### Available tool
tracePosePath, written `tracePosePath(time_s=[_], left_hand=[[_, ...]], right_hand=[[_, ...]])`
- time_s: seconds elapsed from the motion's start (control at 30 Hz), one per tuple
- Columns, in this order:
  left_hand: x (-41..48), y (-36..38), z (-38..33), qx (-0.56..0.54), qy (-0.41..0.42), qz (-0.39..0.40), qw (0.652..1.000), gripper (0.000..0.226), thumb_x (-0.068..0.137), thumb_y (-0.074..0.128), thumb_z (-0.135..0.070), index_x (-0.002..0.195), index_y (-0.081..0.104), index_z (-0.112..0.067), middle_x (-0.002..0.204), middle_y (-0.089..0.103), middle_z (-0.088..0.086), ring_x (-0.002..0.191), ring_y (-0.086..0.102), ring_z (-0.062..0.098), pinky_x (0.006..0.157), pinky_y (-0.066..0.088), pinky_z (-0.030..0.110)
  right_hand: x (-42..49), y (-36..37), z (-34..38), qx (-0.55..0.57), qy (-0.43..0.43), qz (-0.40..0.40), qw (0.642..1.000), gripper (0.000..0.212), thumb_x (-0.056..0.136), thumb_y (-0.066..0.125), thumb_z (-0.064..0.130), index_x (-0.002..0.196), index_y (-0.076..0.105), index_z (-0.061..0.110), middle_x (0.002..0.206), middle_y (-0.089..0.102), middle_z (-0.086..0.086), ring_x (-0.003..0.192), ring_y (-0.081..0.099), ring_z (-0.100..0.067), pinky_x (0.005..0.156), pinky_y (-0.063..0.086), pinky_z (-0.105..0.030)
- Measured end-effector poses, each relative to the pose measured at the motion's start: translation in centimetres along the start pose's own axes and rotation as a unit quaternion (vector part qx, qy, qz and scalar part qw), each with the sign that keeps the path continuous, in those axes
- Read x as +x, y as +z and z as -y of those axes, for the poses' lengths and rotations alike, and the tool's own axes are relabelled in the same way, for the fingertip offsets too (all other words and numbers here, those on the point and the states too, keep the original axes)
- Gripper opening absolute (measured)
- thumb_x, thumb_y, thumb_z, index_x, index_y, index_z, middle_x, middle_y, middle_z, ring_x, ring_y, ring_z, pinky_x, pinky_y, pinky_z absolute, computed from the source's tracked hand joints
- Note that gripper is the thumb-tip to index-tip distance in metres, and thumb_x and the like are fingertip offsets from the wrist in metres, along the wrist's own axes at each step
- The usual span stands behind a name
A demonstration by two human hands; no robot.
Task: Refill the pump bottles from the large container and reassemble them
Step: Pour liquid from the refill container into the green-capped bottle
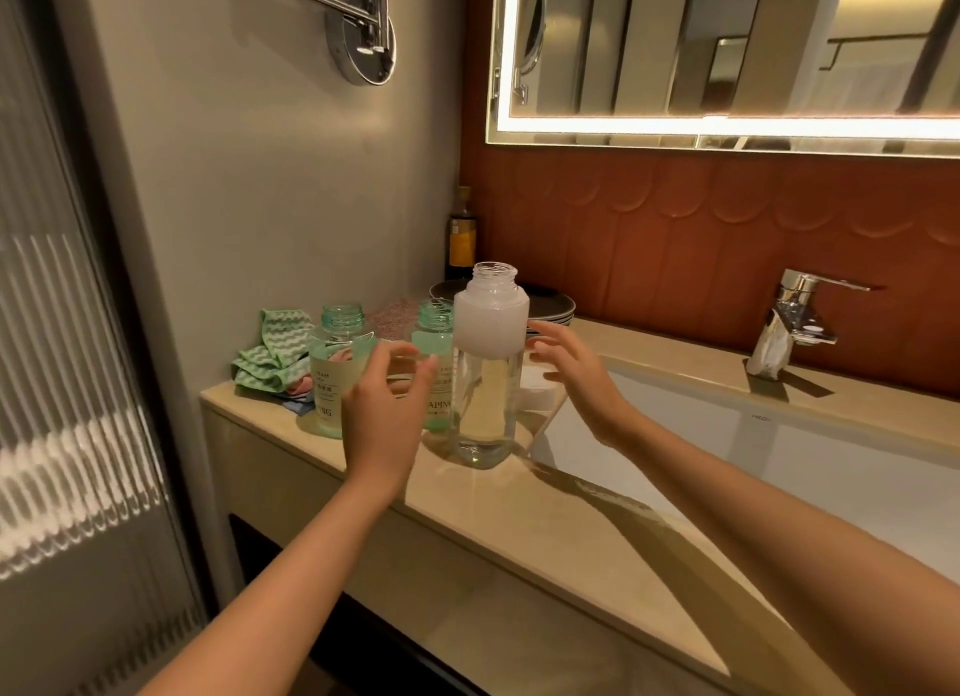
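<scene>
On the glossy beige counter (519,518), a clear, white-shouldered bottle (488,383) stands upright.

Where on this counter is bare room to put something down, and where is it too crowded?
Free: the counter strip in front of the clear bottle, left of the sink; also the ledge between plates and faucet. Crowded: the back-left corner, with cloth, two green bottles and dark bottle.

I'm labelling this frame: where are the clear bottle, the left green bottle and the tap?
clear bottle (488,409), head view, on its clear lower body.
left green bottle (327,378), head view, on its pale label.
tap (790,311), head view, on its chrome body.
</scene>
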State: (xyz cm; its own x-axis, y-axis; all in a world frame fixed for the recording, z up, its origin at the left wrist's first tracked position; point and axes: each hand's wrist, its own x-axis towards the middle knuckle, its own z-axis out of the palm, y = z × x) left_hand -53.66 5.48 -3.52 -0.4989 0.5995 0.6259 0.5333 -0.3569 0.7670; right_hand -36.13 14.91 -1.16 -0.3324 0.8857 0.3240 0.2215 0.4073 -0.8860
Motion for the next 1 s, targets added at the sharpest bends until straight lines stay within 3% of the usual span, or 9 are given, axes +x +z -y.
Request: tracePosePath(time_s=[0.1, 0.17, 0.23, 0.33, 0.47, 0.6, 0.77, 1.0], left_hand=[[0.6, -1.4, 0.7, 0.064, 0.063, -0.091, 0.992, 0.02, 0.086, 0.065, -0.029, 0.099, 0.057, -0.016, 0.088, 0.064, -0.001, 0.077, 0.061, 0.017, 0.062, 0.049, 0.031], [1.4, -2.3, 1.3, 0.117, 0.077, -0.136, 0.981, 0.034, 0.083, 0.068, -0.031, 0.107, 0.054, -0.012, 0.099, 0.06, 0.006, 0.085, 0.056, 0.02, 0.063, 0.04, 0.028], [2.1, -2.8, 2.0, 0.133, 0.036, -0.153, 0.979, 0.052, 0.077, 0.072, -0.036, 0.116, 0.047, -0.01, 0.112, 0.051, 0.01, 0.1, 0.051, 0.024, 0.069, 0.038, 0.029], [2.9, -2.9, 3.1, 0.106, -0.051, -0.113, 0.987, 0.079, 0.069, 0.078, -0.038, 0.128, 0.034, -0.011, 0.131, 0.039, 0.014, 0.119, 0.039, 0.029, 0.085, 0.036, 0.034], [4.1, -2.8, 4.4, 0.066, -0.129, 0.0, 0.989, 0.101, 0.064, 0.082, -0.038, 0.14, 0.016, -0.024, 0.142, 0.036, 0.013, 0.127, 0.038, 0.031, 0.096, 0.036, 0.04], [4.8, -3.0, 4.9, 0.101, -0.156, 0.038, 0.982, 0.094, 0.066, 0.082, -0.035, 0.138, 0.022, -0.023, 0.137, 0.044, 0.014, 0.121, 0.045, 0.033, 0.087, 0.042, 0.039], [5.2, -4.2, 3.9, 0.08, -0.117, -0.01, 0.99, 0.088, 0.062, 0.084, -0.037, 0.133, 0.034, -0.026, 0.13, 0.052, 0.007, 0.114, 0.05, 0.028, 0.085, 0.047, 0.039], [4.0, -3.4, -0.3, 0.009, -0.073, 0.066, 0.995, 0.085, 0.063, 0.083, -0.037, 0.132, 0.035, -0.027, 0.12, 0.051, -0.003, 0.104, 0.049, 0.015, 0.083, 0.049, 0.036]], right_hand=[[-1.2, 1.4, 1.2, 0.023, -0.039, 0.023, 0.999, 0.074, 0.08, 0.055, 0.057, 0.142, 0.031, 0.024, 0.137, 0.045, -0.001, 0.119, 0.048, -0.015, 0.089, 0.044, -0.024], [-1.7, 2.4, 2.0, 0.016, -0.065, 0.031, 0.997, 0.085, 0.072, 0.065, 0.054, 0.143, 0.026, 0.028, 0.136, 0.043, 0.003, 0.118, 0.048, -0.012, 0.092, 0.047, -0.028], [-1.9, 3.1, 2.5, 0.026, -0.08, 0.031, 0.996, 0.089, 0.071, 0.072, 0.044, 0.143, 0.022, 0.026, 0.131, 0.043, 0.006, 0.116, 0.049, -0.009, 0.093, 0.049, -0.028], [-1.7, 4.5, 2.8, 0.059, -0.079, -0.003, 0.995, 0.085, 0.074, 0.077, 0.028, 0.138, 0.021, 0.022, 0.119, 0.043, 0.006, 0.111, 0.051, -0.013, 0.088, 0.053, -0.028], [-1.3, 5.8, 2.8, 0.076, -0.065, -0.059, 0.993, 0.085, 0.071, 0.079, 0.023, 0.133, 0.021, 0.02, 0.117, 0.044, 0.0, 0.106, 0.055, -0.015, 0.082, 0.055, -0.027], [-1.0, 5.9, 2.9, 0.052, -0.056, -0.066, 0.995, 0.08, 0.075, 0.077, 0.02, 0.134, 0.022, 0.019, 0.121, 0.043, -0.001, 0.108, 0.054, -0.017, 0.084, 0.055, -0.028], [-0.8, 5.5, 3.4, 0.026, -0.069, -0.041, 0.996, 0.075, 0.074, 0.076, 0.022, 0.132, 0.028, 0.019, 0.122, 0.046, -0.001, 0.109, 0.054, -0.019, 0.082, 0.056, -0.034], [-1.1, 2.5, 6.1, -0.035, -0.113, -0.073, 0.99, 0.071, 0.072, 0.079, 0.024, 0.126, 0.034, 0.015, 0.111, 0.049, 0.001, 0.097, 0.057, -0.016, 0.07, 0.057, -0.026]])
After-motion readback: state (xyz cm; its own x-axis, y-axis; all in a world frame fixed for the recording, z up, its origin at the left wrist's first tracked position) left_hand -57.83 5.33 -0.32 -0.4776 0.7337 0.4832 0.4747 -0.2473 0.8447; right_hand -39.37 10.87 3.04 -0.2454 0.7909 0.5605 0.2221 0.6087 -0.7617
